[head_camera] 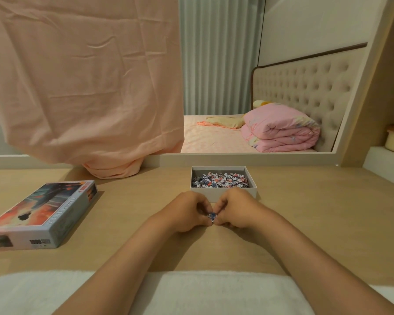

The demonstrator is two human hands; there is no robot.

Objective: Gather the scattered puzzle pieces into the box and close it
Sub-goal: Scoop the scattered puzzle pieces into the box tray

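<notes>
Scooping stage here. Both hands are down on the table (pixel 127 201), just in front of the box (pixel 218 169). My left hand (pixel 187 212) and right hand (pixel 234 210) are pushed together, and the fingers (pixel 223 204) of both are curled in, pinching a little clump of pieces (pixel 212 216) between them. The clump sits right on the table, near the box's front wall but not touching it as far as I can tell.

The box is open and has a decent pile (pixel 221 180) in it already. I don't see other loose pieces on the table, though my arms hide a fair strip of it. So I'd call this about the last handful, with the closing step not yet done.

Next move, I reckon: keep the pinch tight, lift the clump over the front wall and let go above the pile. The pieces are tiny and flat, so a loose grip will probably drop a few on the way.

After that it's the lid (pixel 43 212). It lies picture side up on the left of the table, well apart from the box, so that's a reach across. It'll want lining up square before I press it down.
</notes>
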